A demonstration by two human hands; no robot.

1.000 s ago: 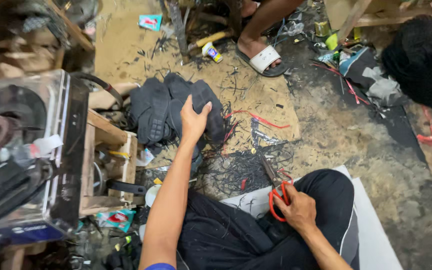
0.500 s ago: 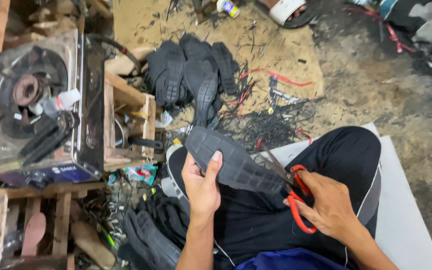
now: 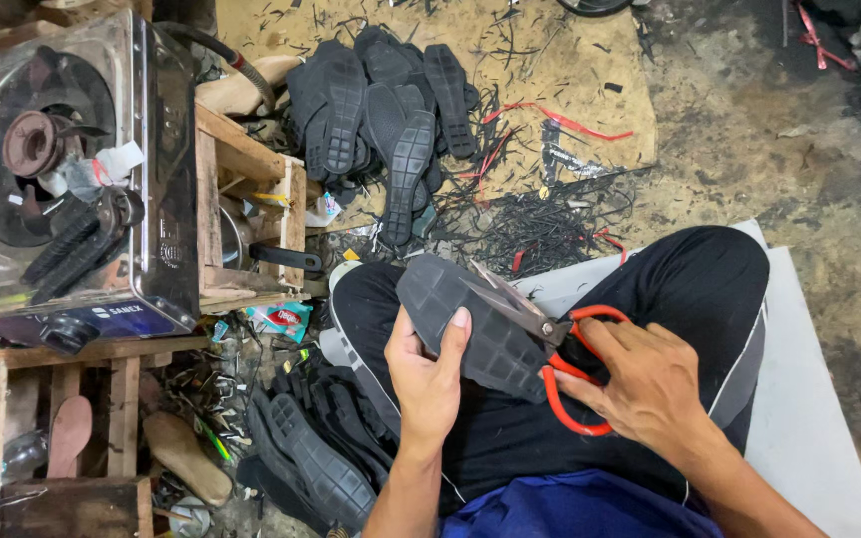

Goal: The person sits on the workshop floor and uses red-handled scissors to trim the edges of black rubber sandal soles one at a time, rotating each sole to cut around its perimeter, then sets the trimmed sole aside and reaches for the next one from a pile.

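My left hand (image 3: pixel 429 377) grips a black rubber shoe sole (image 3: pixel 475 324) over my lap, tread side up, thumb across its edge. My right hand (image 3: pixel 650 384) holds red-handled scissors (image 3: pixel 560 349) by the loops; the metal blades lie against the sole's upper right edge. I sit cross-legged in black trousers (image 3: pixel 700 289) on a pale mat.
A pile of black soles (image 3: pixel 391 110) lies on the brown board ahead, with black rubber trimmings (image 3: pixel 540 224) and red strips scattered before it. A metal gas stove (image 3: pixel 62 169) sits on a wooden crate at left. More soles (image 3: pixel 316 463) rest by my left knee.
My left hand drew back from the far pile with a sole and brought it over my lap. The scissors came up against the sole's edge. The view tilted down.
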